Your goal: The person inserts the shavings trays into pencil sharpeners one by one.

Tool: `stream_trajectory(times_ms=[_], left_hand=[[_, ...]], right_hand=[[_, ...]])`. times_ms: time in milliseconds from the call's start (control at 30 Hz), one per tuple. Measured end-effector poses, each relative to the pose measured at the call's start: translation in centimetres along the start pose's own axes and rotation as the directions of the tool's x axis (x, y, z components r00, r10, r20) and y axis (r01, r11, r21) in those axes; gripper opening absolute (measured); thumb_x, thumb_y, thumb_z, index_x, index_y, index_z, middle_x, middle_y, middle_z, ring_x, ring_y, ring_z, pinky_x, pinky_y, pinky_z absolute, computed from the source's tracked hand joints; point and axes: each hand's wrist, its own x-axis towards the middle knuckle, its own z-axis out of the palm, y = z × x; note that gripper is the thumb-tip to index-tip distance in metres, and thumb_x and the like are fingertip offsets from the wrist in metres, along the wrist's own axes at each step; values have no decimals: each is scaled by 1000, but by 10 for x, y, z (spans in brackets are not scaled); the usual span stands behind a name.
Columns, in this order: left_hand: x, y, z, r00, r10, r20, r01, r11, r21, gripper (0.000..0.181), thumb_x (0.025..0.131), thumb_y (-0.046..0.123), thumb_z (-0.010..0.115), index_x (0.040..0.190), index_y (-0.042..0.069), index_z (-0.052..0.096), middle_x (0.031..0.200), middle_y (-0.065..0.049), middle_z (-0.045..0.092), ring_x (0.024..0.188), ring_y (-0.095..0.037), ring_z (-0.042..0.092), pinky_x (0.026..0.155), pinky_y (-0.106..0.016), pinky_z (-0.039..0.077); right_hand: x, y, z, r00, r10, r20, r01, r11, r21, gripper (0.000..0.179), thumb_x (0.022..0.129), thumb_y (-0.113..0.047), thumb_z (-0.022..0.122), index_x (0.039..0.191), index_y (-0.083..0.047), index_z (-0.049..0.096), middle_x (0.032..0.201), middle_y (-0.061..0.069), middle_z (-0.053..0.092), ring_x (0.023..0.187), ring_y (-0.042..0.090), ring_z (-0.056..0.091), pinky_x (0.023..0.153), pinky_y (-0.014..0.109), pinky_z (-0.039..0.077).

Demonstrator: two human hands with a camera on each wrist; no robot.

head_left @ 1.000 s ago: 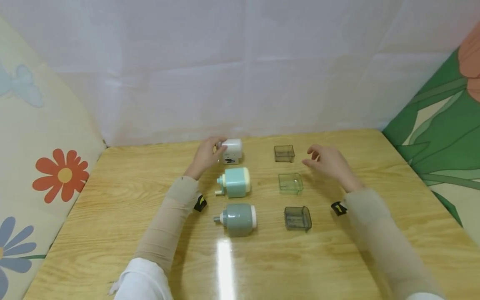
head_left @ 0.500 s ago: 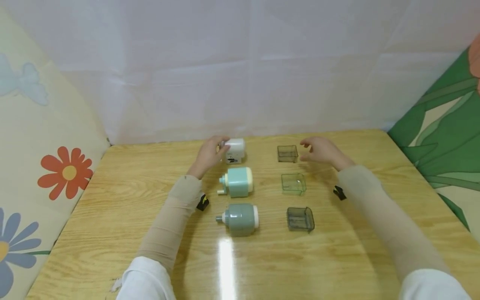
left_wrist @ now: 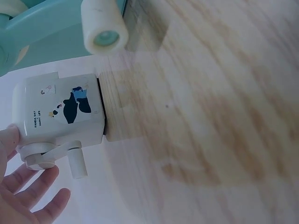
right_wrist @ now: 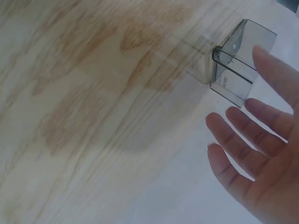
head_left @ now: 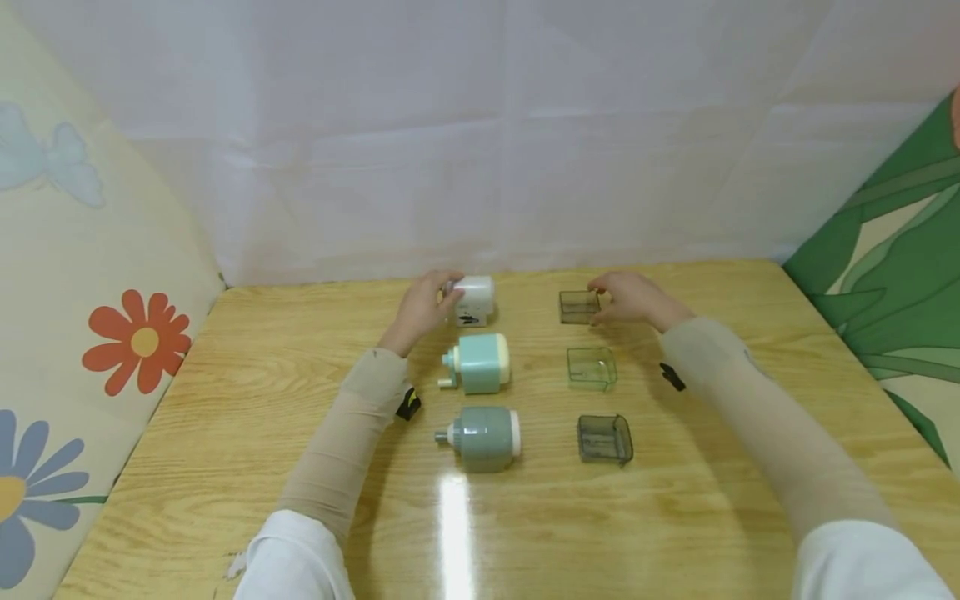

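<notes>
My left hand grips the crank end of a white pencil sharpener at the back. In the left wrist view, a panda print and a white crank show on the sharpener; the thumb lies at its edge, and part of the hand is out of frame. My right hand reaches round the right end of a clear smoky shavings drawer. In the right wrist view, thumb and forefinger are spread on either side of the drawer, the other fingers loosely extended.
A mint pencil sharpener and a grey-green one stand in a column before the white one. Right of them lie a clear green drawer and a dark smoky drawer. A white sheet hangs behind the wooden table.
My right hand has moved left to the back drawer, its fingers now at that drawer's end. The left hand stays at the white sharpener. The head view has shifted slightly.
</notes>
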Motion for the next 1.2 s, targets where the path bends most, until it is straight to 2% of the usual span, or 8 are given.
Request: stream_trajectory(times_ms=[233, 667, 1200], left_hand=[[0, 0, 0, 1000, 12, -6, -12, 1000, 4, 37, 94, 25, 51, 125, 7, 52, 116, -11, 56, 98, -22, 53, 85, -36, 45], [0, 2, -1, 1000, -7, 0, 7, 1000, 15, 37, 94, 26, 51, 127, 8, 51, 115, -10, 56, 97, -21, 53, 85, -35, 46], [-1, 3, -1, 1000, 12, -15, -12, 1000, 14, 37, 93, 24, 52, 126, 6, 52, 115, -11, 57, 96, -21, 53, 84, -35, 46]], right_hand=[[3, -2, 0, 1000, 14, 18, -14, 1000, -13, 57, 80, -19, 70, 123, 11, 47, 121, 28, 50, 102, 42, 52, 87, 52, 41], [8, -4, -1, 1000, 10, 19, -10, 999, -37, 54, 78, -15, 70, 120, 12, 50, 116, 29, 53, 102, 42, 51, 86, 52, 42], [10, -9, -4, 1000, -7, -25, 5, 999, -42, 52, 77, -14, 70, 118, 12, 51, 116, 28, 54, 96, 40, 56, 82, 50, 45]])
